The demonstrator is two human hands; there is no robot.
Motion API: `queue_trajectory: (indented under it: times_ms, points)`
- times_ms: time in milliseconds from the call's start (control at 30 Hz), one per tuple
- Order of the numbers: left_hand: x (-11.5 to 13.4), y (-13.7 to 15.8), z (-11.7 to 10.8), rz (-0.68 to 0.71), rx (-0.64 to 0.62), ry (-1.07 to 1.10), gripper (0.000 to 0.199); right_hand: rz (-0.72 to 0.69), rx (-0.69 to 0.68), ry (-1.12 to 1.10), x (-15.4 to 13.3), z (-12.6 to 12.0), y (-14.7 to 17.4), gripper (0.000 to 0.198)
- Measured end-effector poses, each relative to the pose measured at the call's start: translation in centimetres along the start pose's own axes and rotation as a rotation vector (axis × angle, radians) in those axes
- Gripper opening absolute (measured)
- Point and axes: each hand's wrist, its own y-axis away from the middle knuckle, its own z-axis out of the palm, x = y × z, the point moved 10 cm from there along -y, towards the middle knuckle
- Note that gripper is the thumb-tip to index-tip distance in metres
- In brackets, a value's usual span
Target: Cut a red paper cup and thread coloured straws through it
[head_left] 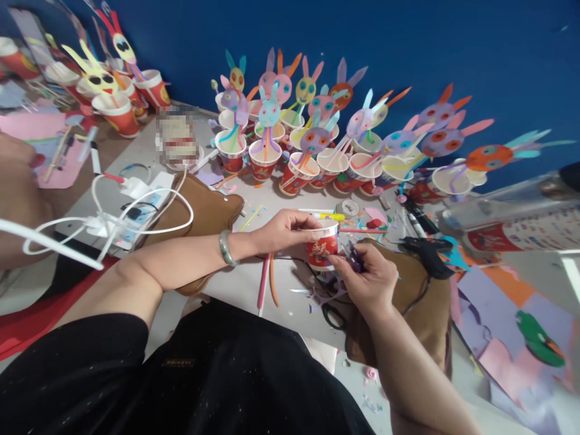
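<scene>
My left hand (293, 229) grips the rim of a red and white paper cup (322, 249) above the table's front edge. A small dark purple hand tool with a shiny metal part (353, 256) is in my right hand (372, 273), close to the cup's right side; its exact kind is hard to make out. The right thumb reaches to the cup's lower side. Behind the cup lie a yellow marker (330, 216) and a roll of tape (350, 208). A pink stick (263, 284) and an orange strip (273, 281) lie in front, left of the cup.
Several paper cups with paper rabbit heads (269, 158) line the blue wall. A black glue gun (428, 254) lies right, near a brown cushion (421, 308). A power strip (147, 208) with white cables is left. Scissors (334, 316) and coloured paper (512, 338) lie around.
</scene>
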Motion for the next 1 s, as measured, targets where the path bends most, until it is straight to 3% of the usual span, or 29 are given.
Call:
queue_trajectory:
  times_ms: [167, 633, 1000]
  points:
    - [-0.1, 0.4, 0.5, 0.032, 0.006, -0.118, 0.037, -0.008, 0.149, 0.103, -0.2, -0.9, 0.7, 0.013]
    - [1.6, 1.8, 1.9, 0.292, -0.011, -0.448, 0.02, -0.055, 0.205, 0.093, -1.6, -0.3, 1.9, 0.003]
    - [2.9, 2.6, 2.8, 0.482, -0.026, -0.637, 0.019, -0.005, 0.049, 0.056, -0.9, 0.7, 1.8, 0.007]
